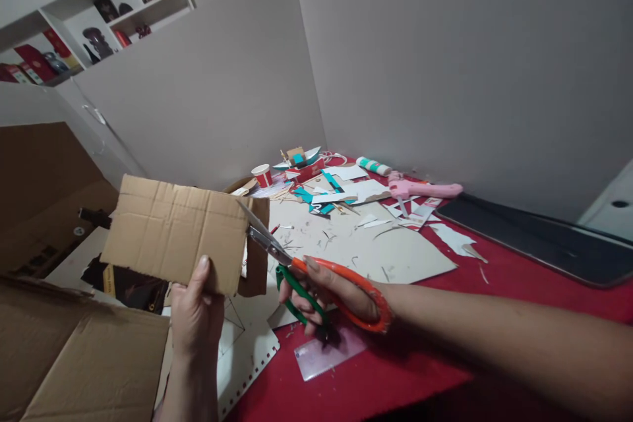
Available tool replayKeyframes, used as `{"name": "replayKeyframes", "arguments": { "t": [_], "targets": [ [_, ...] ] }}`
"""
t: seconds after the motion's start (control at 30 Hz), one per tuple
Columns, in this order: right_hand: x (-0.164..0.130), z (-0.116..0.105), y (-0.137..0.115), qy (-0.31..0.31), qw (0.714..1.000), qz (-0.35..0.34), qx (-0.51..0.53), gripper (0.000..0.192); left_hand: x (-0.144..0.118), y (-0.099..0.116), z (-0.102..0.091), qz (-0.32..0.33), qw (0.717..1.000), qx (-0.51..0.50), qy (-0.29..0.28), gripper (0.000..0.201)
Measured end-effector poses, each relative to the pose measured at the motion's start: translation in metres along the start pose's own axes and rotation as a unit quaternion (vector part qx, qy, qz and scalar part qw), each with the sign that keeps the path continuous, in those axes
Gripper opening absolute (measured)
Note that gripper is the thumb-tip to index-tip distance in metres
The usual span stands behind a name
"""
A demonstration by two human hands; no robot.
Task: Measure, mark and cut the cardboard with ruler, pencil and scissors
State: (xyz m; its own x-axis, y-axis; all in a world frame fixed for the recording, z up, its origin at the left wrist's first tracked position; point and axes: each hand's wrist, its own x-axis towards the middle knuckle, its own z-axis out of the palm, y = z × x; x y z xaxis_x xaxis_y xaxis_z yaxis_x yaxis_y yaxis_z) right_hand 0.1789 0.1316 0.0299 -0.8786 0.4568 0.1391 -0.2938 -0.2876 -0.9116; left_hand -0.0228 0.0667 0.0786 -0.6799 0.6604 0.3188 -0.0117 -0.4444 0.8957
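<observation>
Left hand pinching brown corrugated cardboard piece; right hand gripping orange-and-green-handled scissors, blades biting cardboard edge. Risking crooked cut, cardboard flexing unsupported above red surface.

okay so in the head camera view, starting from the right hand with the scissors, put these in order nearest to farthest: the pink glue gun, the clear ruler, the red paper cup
From the right hand:
1. Clear ruler, on the red table just under the hand.
2. Red paper cup, farther back, to the left, among the scraps.
3. Pink glue gun, back right near the wall; its gap from the hand looks close to the cup's, so 2 and 3 are hard to call.
</observation>
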Motion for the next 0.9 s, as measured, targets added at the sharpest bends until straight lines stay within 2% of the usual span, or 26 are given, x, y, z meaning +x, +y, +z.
{"name": "replayKeyframes", "arguments": {
  "t": [0.13, 0.3, 0.43, 0.57, 0.67, 0.77, 0.83, 0.9],
  "targets": [
    [-0.003, 0.003, -0.003, -0.007, 1.0, -0.017, -0.013, 0.078, 0.003, 0.009, 0.0, -0.056, 0.997, -0.05, 0.005, 0.024],
    [-0.004, 0.004, -0.002, 0.015, 0.999, -0.03, -0.011, 0.076, 0.007, 0.016, 0.001, -0.08, 0.993, -0.082, 0.028, 0.02],
    [0.001, -0.005, -0.007, 0.031, 0.998, -0.034, -0.05, 0.076, 0.009, 0.025, -0.005, -0.084, 0.992, -0.081, 0.044, 0.019],
    [0.005, -0.017, -0.016, 0.065, 0.993, -0.046, -0.084, 0.075, 0.012, 0.031, -0.018, -0.092, 0.994, -0.052, 0.024, 0.023],
    [0.004, -0.022, -0.021, 0.042, 0.996, -0.024, -0.08, 0.076, 0.016, 0.03, -0.022, -0.082, 0.994, -0.07, 0.029, 0.023],
    [0.0, -0.024, -0.022, 0.024, 0.995, 0.009, -0.097, 0.077, 0.021, 0.029, -0.022, -0.076, 0.99, -0.084, 0.079, 0.018],
    [-0.001, -0.024, -0.023, 0.003, 0.989, 0.019, -0.146, 0.079, 0.025, 0.028, -0.023, -0.08, 0.987, -0.09, 0.109, 0.015],
    [-0.002, -0.023, -0.025, -0.029, 0.971, 0.007, -0.236, 0.077, 0.028, 0.026, -0.025, -0.083, 0.985, -0.091, 0.12, 0.014]
  ]
}}
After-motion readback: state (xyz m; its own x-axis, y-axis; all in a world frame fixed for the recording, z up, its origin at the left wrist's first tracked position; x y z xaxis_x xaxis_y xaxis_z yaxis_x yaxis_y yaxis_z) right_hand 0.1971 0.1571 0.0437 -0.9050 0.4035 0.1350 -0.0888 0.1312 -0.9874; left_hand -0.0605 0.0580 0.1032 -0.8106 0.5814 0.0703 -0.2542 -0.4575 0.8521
